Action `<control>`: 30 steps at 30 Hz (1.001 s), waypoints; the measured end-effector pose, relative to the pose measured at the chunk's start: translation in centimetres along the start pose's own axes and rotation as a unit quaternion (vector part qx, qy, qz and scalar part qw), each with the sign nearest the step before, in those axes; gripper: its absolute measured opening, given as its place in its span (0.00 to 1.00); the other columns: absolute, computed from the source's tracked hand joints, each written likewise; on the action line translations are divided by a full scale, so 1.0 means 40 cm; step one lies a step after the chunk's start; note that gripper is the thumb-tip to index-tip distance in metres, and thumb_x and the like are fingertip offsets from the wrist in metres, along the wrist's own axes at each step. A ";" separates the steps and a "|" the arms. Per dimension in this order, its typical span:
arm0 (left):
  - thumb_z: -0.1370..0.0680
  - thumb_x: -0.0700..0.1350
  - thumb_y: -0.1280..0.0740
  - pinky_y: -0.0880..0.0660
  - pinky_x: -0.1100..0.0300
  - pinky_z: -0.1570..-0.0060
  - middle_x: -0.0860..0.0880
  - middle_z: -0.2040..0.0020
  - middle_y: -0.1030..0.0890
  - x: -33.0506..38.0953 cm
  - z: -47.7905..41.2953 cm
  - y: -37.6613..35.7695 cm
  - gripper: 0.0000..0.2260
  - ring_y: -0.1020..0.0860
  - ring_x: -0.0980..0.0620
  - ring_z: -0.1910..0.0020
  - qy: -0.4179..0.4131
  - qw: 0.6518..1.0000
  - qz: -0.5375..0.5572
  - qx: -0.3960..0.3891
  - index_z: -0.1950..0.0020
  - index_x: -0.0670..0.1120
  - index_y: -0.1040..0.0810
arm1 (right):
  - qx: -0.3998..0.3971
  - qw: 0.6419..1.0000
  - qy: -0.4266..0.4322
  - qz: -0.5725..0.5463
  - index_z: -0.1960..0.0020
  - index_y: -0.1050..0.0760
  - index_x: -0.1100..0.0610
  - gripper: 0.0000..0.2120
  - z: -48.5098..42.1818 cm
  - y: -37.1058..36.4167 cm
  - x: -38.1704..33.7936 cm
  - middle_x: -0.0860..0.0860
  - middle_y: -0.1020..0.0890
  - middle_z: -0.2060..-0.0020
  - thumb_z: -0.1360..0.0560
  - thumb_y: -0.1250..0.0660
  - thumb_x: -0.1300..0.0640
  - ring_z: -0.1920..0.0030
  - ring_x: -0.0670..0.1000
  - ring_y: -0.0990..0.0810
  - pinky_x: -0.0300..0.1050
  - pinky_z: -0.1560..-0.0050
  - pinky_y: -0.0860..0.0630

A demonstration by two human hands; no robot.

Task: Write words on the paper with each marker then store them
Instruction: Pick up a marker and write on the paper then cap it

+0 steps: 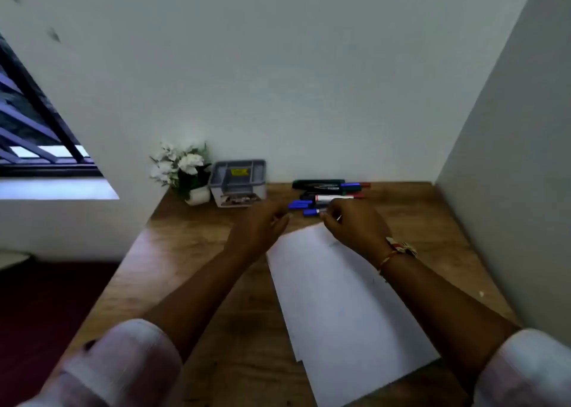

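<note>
White sheets of paper (pixel 343 301) lie slanted on the wooden desk (pixel 191 252), blank as far as I can tell. Behind them several markers (pixel 332 191) lie in a loose pile, with blue, green, red and black caps. My right hand (pixel 352 225) is at the paper's far corner, fingers curled round a blue-capped marker (pixel 311 212) whose cap sticks out to the left. My left hand (pixel 259 229) hovers just left of it, fingers loosely bent toward the blue cap, holding nothing that I can see. The frame is blurred.
A grey compartment tray (pixel 238 178) stands at the back of the desk, left of the markers. A small pot of white flowers (pixel 185 171) sits at the back left corner. A wall (pixel 506 190) closes the desk's right side. A window is at far left.
</note>
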State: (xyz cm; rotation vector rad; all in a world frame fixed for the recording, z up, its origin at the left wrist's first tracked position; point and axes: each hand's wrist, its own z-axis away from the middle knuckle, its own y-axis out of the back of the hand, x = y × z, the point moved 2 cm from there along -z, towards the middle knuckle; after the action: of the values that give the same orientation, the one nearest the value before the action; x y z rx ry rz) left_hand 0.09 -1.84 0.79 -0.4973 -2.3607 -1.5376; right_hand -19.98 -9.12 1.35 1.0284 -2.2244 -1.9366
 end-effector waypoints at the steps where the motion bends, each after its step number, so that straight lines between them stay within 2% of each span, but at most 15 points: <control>1: 0.23 0.46 0.31 0.29 0.57 0.61 0.50 0.56 0.20 -0.026 0.017 -0.036 0.04 0.23 0.51 0.57 0.007 1.000 0.004 -0.005 0.51 0.47 0.19 | -0.020 1.000 -0.002 -0.002 0.56 0.18 0.55 0.10 0.014 -0.038 0.021 0.52 0.14 0.58 0.21 0.32 0.50 0.55 0.55 0.17 0.48 0.59 0.24; 4: 0.23 0.50 0.31 0.26 0.57 0.55 0.53 0.53 0.20 -0.093 0.063 -0.106 0.07 0.24 0.54 0.53 0.077 0.997 0.024 -0.013 0.49 0.49 0.19 | -0.052 0.999 0.005 0.005 0.54 0.19 0.54 0.08 0.043 -0.120 0.063 0.52 0.16 0.56 0.22 0.31 0.49 0.52 0.55 0.19 0.46 0.59 0.30; 6: 0.24 0.52 0.30 0.26 0.57 0.53 0.53 0.51 0.20 -0.122 0.085 -0.143 0.09 0.24 0.54 0.52 0.078 0.996 0.039 -0.001 0.48 0.50 0.18 | -0.046 0.999 0.021 0.010 0.52 0.19 0.54 0.08 0.056 -0.154 0.076 0.52 0.18 0.55 0.22 0.30 0.50 0.52 0.54 0.20 0.44 0.58 0.33; 9: 0.25 0.52 0.29 0.26 0.58 0.52 0.54 0.51 0.20 -0.144 0.084 -0.153 0.10 0.24 0.55 0.52 0.064 0.996 0.062 -0.009 0.46 0.50 0.18 | -0.017 0.999 0.034 0.000 0.52 0.18 0.54 0.08 0.048 -0.162 0.080 0.51 0.17 0.56 0.23 0.28 0.50 0.54 0.53 0.20 0.44 0.57 0.29; 12: 0.25 0.51 0.28 0.26 0.62 0.52 0.57 0.51 0.19 -0.148 0.075 -0.142 0.10 0.23 0.59 0.52 0.054 0.993 0.079 -0.063 0.45 0.51 0.17 | -0.002 0.999 0.031 0.007 0.53 0.18 0.53 0.06 0.017 -0.153 0.084 0.52 0.15 0.56 0.24 0.29 0.51 0.53 0.54 0.18 0.46 0.57 0.27; 15: 0.26 0.49 0.26 0.28 0.67 0.55 0.57 0.53 0.19 -0.146 0.083 -0.123 0.09 0.24 0.60 0.54 0.046 0.992 0.087 -0.077 0.47 0.51 0.16 | 0.013 0.998 0.040 0.046 0.47 0.18 0.55 0.07 -0.025 -0.147 0.098 0.57 0.15 0.50 0.23 0.32 0.54 0.48 0.59 0.18 0.46 0.54 0.29; 19: 0.28 0.48 0.24 0.25 0.63 0.51 0.56 0.51 0.17 -0.147 0.092 -0.109 0.08 0.22 0.61 0.52 0.042 0.989 0.111 -0.091 0.49 0.51 0.15 | -0.011 0.995 0.033 0.098 0.38 0.19 0.54 0.13 -0.061 -0.155 0.107 0.60 0.20 0.41 0.20 0.35 0.56 0.42 0.63 0.20 0.51 0.44 0.23; 23: 0.29 0.50 0.24 0.25 0.64 0.51 0.58 0.53 0.16 -0.146 0.090 -0.110 0.07 0.21 0.61 0.51 0.043 0.985 0.125 -0.114 0.51 0.53 0.14 | -0.045 0.991 0.043 0.121 0.39 0.17 0.54 0.13 -0.088 -0.159 0.095 0.59 0.20 0.43 0.20 0.34 0.57 0.44 0.62 0.19 0.50 0.45 0.23; 26: 0.29 0.51 0.24 0.25 0.63 0.50 0.58 0.53 0.16 -0.144 0.087 -0.112 0.07 0.21 0.61 0.51 0.038 0.985 0.121 -0.120 0.52 0.54 0.14 | -0.065 0.987 0.046 0.136 0.38 0.17 0.55 0.13 -0.104 -0.158 0.081 0.59 0.20 0.41 0.20 0.32 0.55 0.43 0.60 0.20 0.46 0.47 0.27; 30: 0.29 0.52 0.24 0.24 0.62 0.51 0.59 0.54 0.16 -0.147 0.087 -0.118 0.07 0.21 0.61 0.52 0.032 0.985 0.122 -0.120 0.53 0.55 0.15 | -0.054 0.986 0.042 0.150 0.41 0.20 0.57 0.10 -0.118 -0.167 0.072 0.58 0.20 0.41 0.21 0.32 0.56 0.42 0.60 0.20 0.44 0.52 0.31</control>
State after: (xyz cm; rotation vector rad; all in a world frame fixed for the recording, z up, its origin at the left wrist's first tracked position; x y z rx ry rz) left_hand 3.19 -1.20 -6.88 -0.7477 -1.9917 -1.6988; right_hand -17.20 -14.76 -4.63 0.6998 -2.0630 -1.8243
